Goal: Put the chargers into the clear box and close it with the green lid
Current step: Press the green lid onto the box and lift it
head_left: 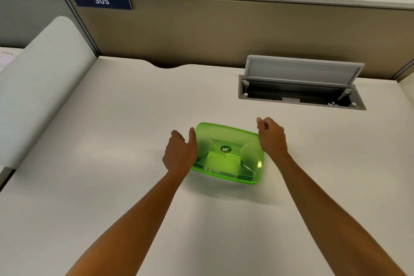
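Two bare hands flank the green lid (228, 152), which sits on top of the clear box near the middle of the white desk (112, 186). The box itself is almost wholly covered; only a pale strip of its near wall shows under the lid's front edge, with whitish shapes blurred behind the tinted plastic, too vague to name. The left hand (180, 152) is open, thumb lying against the lid's left rim and fingers spread away from it, gripping nothing. The right hand (272, 135) rests by the far right corner with fingers loosely curled and empty; whether it touches the rim I cannot tell.

Nothing lies between the hands and the box. Behind and to the right, well apart, a grey cable hatch (302, 83) is set into the desk with its flap tilted up. A beige fabric partition (201, 29) runs along the back, carrying a dark blue plate (102, 0) marked 305.

The lid is translucent, glossy, rectangular with rounded corners, moulded with curved ribs around a round centre sticker. The desk surface is smooth and matt
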`<state>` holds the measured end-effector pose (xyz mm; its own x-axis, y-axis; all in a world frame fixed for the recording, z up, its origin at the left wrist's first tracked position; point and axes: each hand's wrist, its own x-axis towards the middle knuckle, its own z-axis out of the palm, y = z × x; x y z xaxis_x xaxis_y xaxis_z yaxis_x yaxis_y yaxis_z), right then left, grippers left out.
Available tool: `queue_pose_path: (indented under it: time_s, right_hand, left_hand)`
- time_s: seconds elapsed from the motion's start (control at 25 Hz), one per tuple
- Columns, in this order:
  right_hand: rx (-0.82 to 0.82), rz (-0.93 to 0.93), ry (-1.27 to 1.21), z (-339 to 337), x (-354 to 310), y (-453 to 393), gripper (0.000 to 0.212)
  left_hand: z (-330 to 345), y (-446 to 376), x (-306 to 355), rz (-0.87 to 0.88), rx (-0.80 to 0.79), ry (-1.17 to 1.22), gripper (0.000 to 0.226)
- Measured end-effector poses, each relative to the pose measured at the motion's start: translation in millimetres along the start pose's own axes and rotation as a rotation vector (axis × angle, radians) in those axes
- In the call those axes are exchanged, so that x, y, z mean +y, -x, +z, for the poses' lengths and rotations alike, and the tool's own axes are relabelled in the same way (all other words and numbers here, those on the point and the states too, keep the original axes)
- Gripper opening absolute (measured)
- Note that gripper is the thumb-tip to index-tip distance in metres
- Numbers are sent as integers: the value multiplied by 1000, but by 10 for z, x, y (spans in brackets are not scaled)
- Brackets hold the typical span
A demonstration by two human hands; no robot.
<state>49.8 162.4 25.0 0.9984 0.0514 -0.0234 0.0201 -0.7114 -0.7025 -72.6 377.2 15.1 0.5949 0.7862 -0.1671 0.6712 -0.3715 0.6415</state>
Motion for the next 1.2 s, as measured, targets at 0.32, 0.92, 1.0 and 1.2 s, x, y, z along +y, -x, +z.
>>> queue_pose_path:
  time_s: [0.32,0.92,1.0,1.2]
  right_hand:
    - [9,443,-109,179,188,774,65]
    - [107,344,-224,180,157,781,51]
    - [136,353,-315,193,181,768,44]
    - [68,491,-652,256,134,804,23]
  left_hand:
    - [133,-92,30,-55,-177,198,62]
    - [110,-111,2,-147,-224,565,48]
    - [111,-85,-47,-173,-131,646,43]
    - [170,29,-116,-311,-252,950,17]
